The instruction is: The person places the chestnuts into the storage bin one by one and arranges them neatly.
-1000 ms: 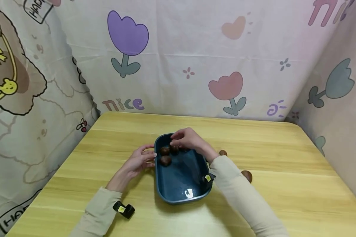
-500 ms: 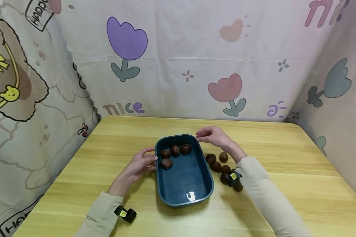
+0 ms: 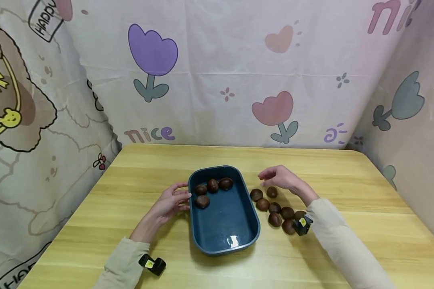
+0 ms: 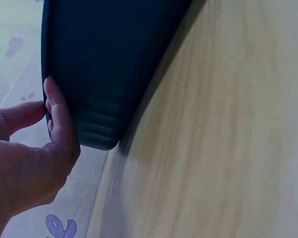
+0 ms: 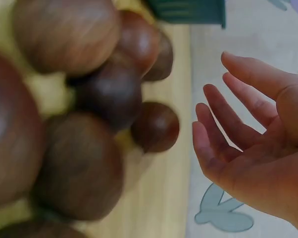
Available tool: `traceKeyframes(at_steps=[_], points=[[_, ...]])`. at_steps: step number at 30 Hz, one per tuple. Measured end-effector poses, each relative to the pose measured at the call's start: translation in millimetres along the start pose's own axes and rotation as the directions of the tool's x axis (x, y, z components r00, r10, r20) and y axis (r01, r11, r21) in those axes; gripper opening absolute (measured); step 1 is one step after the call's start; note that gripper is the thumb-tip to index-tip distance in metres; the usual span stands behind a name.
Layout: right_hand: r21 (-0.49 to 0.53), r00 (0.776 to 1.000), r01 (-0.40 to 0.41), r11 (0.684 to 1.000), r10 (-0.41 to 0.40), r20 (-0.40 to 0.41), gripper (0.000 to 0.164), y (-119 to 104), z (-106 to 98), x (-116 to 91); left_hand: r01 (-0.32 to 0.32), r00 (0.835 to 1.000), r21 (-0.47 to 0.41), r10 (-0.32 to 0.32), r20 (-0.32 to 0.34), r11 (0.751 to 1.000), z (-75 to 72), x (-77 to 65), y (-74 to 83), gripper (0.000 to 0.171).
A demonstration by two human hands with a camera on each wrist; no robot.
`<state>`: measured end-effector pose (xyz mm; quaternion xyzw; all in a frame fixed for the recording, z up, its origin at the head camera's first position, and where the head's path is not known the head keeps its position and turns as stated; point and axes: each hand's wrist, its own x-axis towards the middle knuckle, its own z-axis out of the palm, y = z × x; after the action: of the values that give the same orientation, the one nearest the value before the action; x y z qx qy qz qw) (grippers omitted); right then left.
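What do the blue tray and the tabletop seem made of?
Tray: probably plastic, smooth and semi-glossy, given a bright reflection on its floor and molded ridges outside. Tabletop: wood or wood-print laminate, satin; the yellow grain streaks fit either.

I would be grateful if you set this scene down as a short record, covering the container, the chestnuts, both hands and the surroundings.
Container: dark blue tray, flat on the wooden table
Chestnuts inside: four, at the tray's far-left part
Loose chestnuts: at least eight, on the table right of the tray
Left hand: fingers touch the tray's left side
Right hand: holds nothing, near the loose chestnuts
Wrist cameras: one on each wrist
Backdrop: pale cloth printed with tulips
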<state>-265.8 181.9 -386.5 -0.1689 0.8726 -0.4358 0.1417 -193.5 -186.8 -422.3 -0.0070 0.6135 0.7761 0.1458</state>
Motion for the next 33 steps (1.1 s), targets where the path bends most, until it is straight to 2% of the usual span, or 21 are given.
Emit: traceKeyframes(at_steps=[5,12,20,33], points=[[-0.006,0.999,-0.036,0.999,0.036,0.014,0.036,18,-2,-8,0.005,1.0,-0.002,-0.005,0.007,1.0,0.0,-2.2,-2.0,0.049],[0.013,0.997,-0.077,0.997,0.077,0.006,0.038,31,-4,-13,-0.007,1.0,0.001,0.007,0.015,1.0,-1.0,-1.4,-3.9,0.047],[0.031,0.994,-0.091,0.995,0.089,0.055,0.045,38,-5,-11,-0.003,1.0,-0.01,0.003,0.012,1.0,-0.7,1.4,-3.6,0.047],[-0.03,0.992,-0.119,0.992,0.12,0.026,0.045,42,1,-9,-0.009,0.999,-0.02,0.009,0.034,1.0,-1.6,1.5,-3.0,0.048]])
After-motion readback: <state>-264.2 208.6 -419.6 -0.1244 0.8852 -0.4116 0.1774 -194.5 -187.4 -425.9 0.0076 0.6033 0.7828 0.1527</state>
